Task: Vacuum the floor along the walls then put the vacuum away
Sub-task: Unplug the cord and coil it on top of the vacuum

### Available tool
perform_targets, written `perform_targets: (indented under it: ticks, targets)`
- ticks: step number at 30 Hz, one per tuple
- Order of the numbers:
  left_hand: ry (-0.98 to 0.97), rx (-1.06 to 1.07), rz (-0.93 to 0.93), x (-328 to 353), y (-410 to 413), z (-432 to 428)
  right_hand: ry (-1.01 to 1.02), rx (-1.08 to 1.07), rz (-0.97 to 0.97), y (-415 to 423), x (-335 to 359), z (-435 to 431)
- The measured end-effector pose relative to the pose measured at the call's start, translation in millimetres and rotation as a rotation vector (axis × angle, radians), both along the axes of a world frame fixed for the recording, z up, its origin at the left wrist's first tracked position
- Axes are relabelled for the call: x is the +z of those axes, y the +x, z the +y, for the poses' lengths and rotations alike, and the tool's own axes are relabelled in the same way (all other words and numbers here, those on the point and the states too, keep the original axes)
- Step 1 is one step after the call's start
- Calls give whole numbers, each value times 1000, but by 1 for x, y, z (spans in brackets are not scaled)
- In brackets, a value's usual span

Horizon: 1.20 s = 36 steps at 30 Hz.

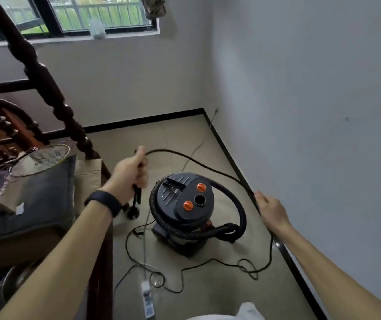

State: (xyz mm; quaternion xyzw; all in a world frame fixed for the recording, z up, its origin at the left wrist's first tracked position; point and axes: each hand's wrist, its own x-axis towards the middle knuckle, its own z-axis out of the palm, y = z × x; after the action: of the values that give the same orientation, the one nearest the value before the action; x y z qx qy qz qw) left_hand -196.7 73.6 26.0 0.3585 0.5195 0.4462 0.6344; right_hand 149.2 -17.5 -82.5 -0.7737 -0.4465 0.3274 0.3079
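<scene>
White walls (311, 112) are meeting at the far corner, with black skirting (231, 158) edging them. The beige floor (173, 139) is running as a narrow lane between the right wall and a dark turned-wood bed frame (46, 84). A grey cushion (46, 199), a cardboard box (88, 174) and a badminton racket (42, 158) are crowding that left edge. The canister vacuum (185, 199) is standing mid-lane, its hose (238, 204) looping round it. A black power cord (196, 160) is arcing between both hands and trailing loops over the near floor. The left hand (130, 174) is gripping gathered coils, with the plug (134, 213) dangling below. The right hand (271, 211) is curling its fingers round the cord beside the skirting. A white power strip (147, 296) is lying nearest.
</scene>
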Motion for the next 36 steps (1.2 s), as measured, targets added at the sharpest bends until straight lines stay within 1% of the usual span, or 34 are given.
perform_targets:
  ticks: [1, 2, 4, 5, 6, 7, 8, 10, 11, 13, 14, 15, 17, 19, 21, 22, 24, 26, 28, 29, 31, 33, 34, 35, 36]
  targets:
    - [-3, -36, 46, -9, 11, -7, 3, 82, -78, -14, 6, -1]
    - [6, -62, 59, -17, 24, -13, -18, 210, -150, -31, 15, 0]
    - [42, -100, 33, -29, 51, -26, -93, 528, -267, -69, 34, 1]
    - [67, -120, 41, -34, 64, -31, -121, 639, -273, -86, 43, 3]
    - [93, -138, 74, -40, 75, -36, -130, 694, -215, -99, 51, 3]
    - [125, -146, 142, -44, 84, -40, -122, 716, -142, -108, 60, 4]
    - [177, -135, 249, -49, 90, -42, -91, 709, -86, -112, 69, 7]
    - [305, -101, 502, -54, 96, -46, -32, 688, -43, -109, 86, 15]
    - [357, -122, 592, -55, 97, -48, -18, 679, -8, -102, 94, 18]
    - [442, -243, 789, -52, 97, -50, 9, 669, 74, -85, 103, 23]
    - [478, -310, 881, -48, 96, -49, 23, 679, 86, -75, 106, 26]
    - [502, -357, 917, -43, 94, -48, 32, 700, 89, -65, 107, 27]
    - [508, -359, 852, -35, 85, -37, 38, 737, 132, -43, 104, 30]
    - [461, -300, 803, -26, 67, -22, 51, 678, 188, -19, 98, 32]
    - [402, -220, 792, -17, 40, -7, 75, 530, 251, 10, 86, 32]
    - [362, -141, 764, -13, 24, 1, 78, 439, 299, 26, 77, 30]
    - [240, 62, 623, -5, -10, 14, 51, 243, 373, 59, 53, 22]
    - [118, 158, 501, -6, -35, 19, 1, 109, 327, 75, 30, 15]
    - [3, 125, 477, -17, -40, 16, -27, 35, 180, 67, 13, 15]
    - [-68, 80, 433, -25, -36, 12, -37, 28, 90, 55, 9, 17]
    - [-215, -63, 254, -40, -18, 0, -39, 55, -68, 20, 13, 23]
    - [-286, -202, 76, -52, 6, -13, -62, 153, -212, -17, 23, 27]
    - [-278, -236, 12, -58, 19, -19, -88, 256, -279, -37, 28, 29]
    - [-245, -238, -42, -61, 34, -24, -122, 399, -304, -56, 33, 29]
    - [-193, -210, -87, -63, 49, -28, -172, 554, -280, -76, 37, 27]
